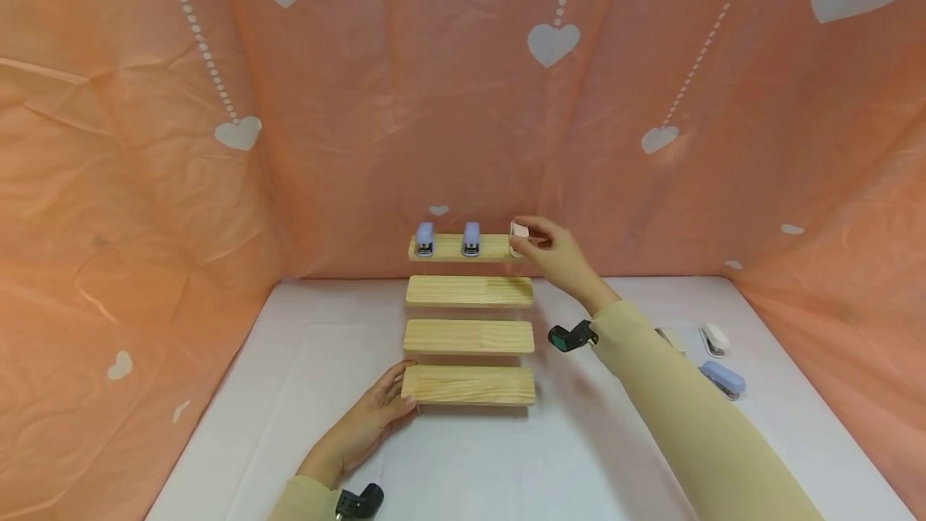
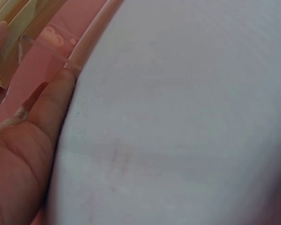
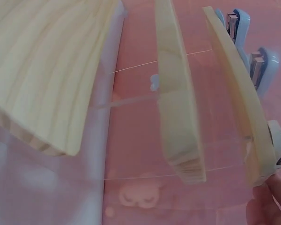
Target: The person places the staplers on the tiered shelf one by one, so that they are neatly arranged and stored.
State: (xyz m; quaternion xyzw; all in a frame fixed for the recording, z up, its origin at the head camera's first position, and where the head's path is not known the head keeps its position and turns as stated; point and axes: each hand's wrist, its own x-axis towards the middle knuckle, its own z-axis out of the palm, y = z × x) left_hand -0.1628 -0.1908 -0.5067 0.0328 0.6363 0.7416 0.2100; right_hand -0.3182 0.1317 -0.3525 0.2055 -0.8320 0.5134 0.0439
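A four-step wooden display shelf (image 1: 469,336) with clear side panels stands at the middle of the table. My left hand (image 1: 369,424) grips the left end of its lowest board (image 1: 470,386), thumb at the front. In the left wrist view that hand (image 2: 23,154) lies against the clear panel. At the top board's right end, my right hand (image 1: 560,256) pinches a small white stapler (image 1: 518,238). The right wrist view shows this stapler (image 3: 275,136) on the board, partly cut off by the frame edge. Two lilac stapler bodies, a left one (image 1: 424,239) and a middle one (image 1: 471,239), stand on the same board.
On the table's right side lie a white stapler (image 1: 714,339), a blue stapler (image 1: 723,378) and a pale item (image 1: 673,338) partly behind the right sleeve. An orange cloth (image 1: 405,103) with white hearts hangs around the white table (image 1: 318,352).
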